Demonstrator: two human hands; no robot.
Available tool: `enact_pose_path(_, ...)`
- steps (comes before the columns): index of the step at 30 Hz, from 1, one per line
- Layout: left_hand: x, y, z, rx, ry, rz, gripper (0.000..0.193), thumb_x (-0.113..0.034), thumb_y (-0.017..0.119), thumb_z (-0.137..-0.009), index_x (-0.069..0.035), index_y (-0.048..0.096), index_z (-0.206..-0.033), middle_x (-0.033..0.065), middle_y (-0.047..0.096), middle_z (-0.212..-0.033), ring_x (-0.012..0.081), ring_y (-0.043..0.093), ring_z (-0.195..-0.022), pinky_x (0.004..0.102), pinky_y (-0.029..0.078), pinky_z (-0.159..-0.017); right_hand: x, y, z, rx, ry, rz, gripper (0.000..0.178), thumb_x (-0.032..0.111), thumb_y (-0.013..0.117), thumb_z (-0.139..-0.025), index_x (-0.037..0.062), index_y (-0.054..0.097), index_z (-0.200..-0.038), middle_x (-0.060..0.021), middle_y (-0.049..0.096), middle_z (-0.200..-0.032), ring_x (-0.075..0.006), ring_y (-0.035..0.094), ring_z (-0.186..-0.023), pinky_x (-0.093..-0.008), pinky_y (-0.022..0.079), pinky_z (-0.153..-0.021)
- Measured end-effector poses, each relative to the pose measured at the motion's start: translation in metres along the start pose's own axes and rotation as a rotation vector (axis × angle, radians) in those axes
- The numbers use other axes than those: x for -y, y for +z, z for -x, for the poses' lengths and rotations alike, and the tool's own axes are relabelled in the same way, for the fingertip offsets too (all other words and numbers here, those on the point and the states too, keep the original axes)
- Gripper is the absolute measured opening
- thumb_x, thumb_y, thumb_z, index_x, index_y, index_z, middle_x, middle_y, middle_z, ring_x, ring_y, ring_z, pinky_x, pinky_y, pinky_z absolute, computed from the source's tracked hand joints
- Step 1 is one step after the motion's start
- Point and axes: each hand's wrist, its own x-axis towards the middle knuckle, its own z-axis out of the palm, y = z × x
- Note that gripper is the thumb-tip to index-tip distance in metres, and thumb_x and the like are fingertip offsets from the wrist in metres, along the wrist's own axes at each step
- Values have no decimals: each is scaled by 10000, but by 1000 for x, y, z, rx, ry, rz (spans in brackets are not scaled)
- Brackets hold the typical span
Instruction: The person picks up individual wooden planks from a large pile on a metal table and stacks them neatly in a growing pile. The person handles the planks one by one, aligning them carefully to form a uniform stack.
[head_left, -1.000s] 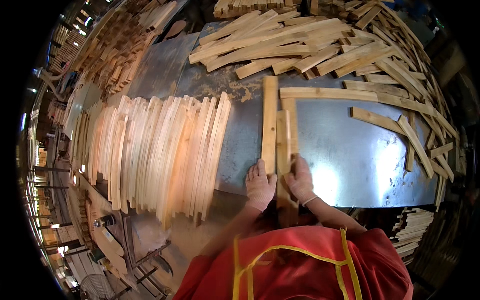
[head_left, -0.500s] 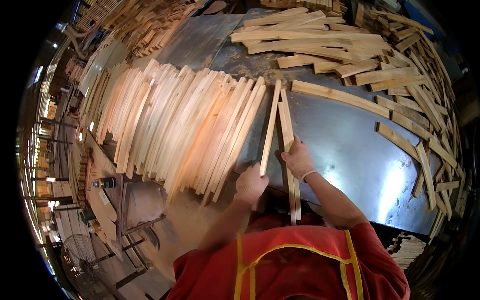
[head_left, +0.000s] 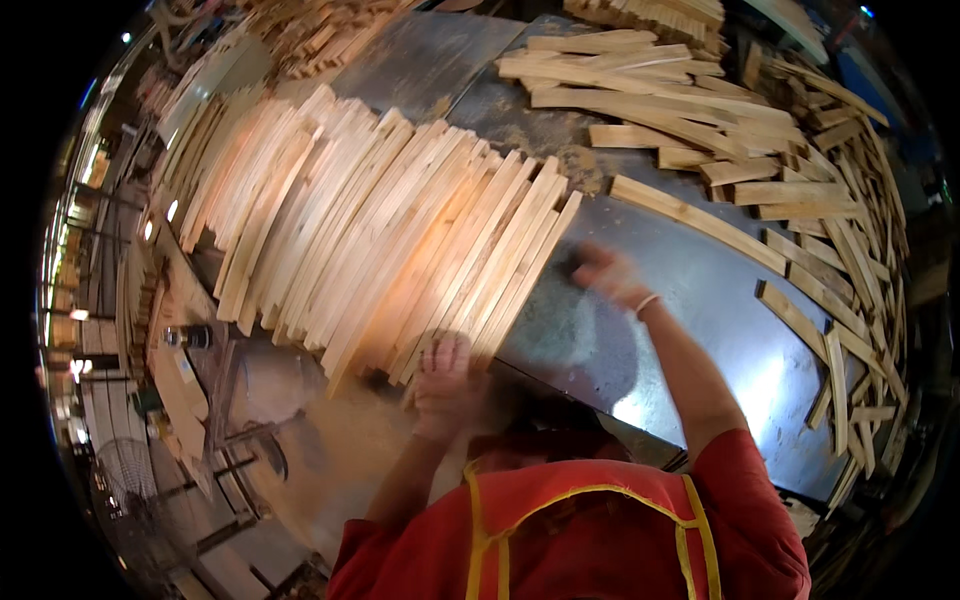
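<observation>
A long row of pale wooden strips [head_left: 400, 230] lies side by side on the metal table. At the row's near right end, my left hand [head_left: 442, 385] rests its flattened fingers on the strip ends; it is open and slightly blurred. My right hand [head_left: 615, 280] hovers over the bare metal right of the row, apart from the strips. Motion smears it, but its fingers look stretched out and no strip shows in it. The outermost strip [head_left: 540, 265] of the row slants toward my left hand.
Loose strips are heaped in a pile [head_left: 660, 95] at the far right and down the right edge. One single strip [head_left: 700, 222] lies right of my right hand. The metal table [head_left: 570, 345] has a front edge close to my body. A fan [head_left: 125, 470] stands at lower left.
The strips that both hands held now lie against the row's right end. My left hand has moved left onto the strip ends; my right hand has let go and risen away. The view has shifted.
</observation>
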Motion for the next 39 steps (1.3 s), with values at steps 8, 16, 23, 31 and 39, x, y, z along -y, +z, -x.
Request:
enact_pose_path(8, 46, -8, 97, -258, -1038, 1057, 678, -402, 689, -1030, 12, 507, -1535, 176, 576, -1483, 330, 552, -1327, 433, 455, -1089, -94, -216, -10, -132, 261, 929, 877, 423, 782, -895, 100, 416, -1623, -188, 642, -1468, -388, 607, -1342, -446, 489, -1112)
enact_pose_path(16, 79, 35, 86, -105, -1297, 1778, 349, -416, 774, -976, -120, 730, -1156, 17, 697, -1025, 147, 650, -914, 306, 532, -761, -152, -164, 23, -269, -6, -340, 488, 425, 621, -1085, 29, 691, -1361, -111, 774, -1189, -212, 699, -1047, -362, 538, -923)
enact_pose_path(23, 134, -39, 78, 182, -868, 1695, 376, -371, 693, -1010, -52, 713, -1208, 28, 685, -939, 139, 654, -755, 294, 534, -675, -10, 70, 38, -39, 228, -70, 484, 450, 600, -1025, 93, 650, -1348, -259, 745, -1174, -496, 687, -1122, -531, 546, -978)
enact_pose_path(31, 63, -103, -19, 309, -734, 1483, 459, -131, 646, -947, -47, 633, -1399, 34, 658, -881, 82, 552, -604, 230, 413, -501, 105, 51, 109, 65, 289, -378, 745, 464, 676, -1000, -27, 503, -1533, -240, 688, -1379, -312, 654, -1279, -427, 508, -1074)
enact_pose_path(39, -73, -38, -18, 453, 109, 622, 853, -457, 809, -809, -31, 547, -1500, 189, 630, -1307, 340, 679, -1061, 432, 561, -897, 105, 66, 178, -112, 259, -729, 603, 360, 769, -921, -3, 623, -1381, -112, 723, -1101, -198, 638, -890, -351, 543, -803)
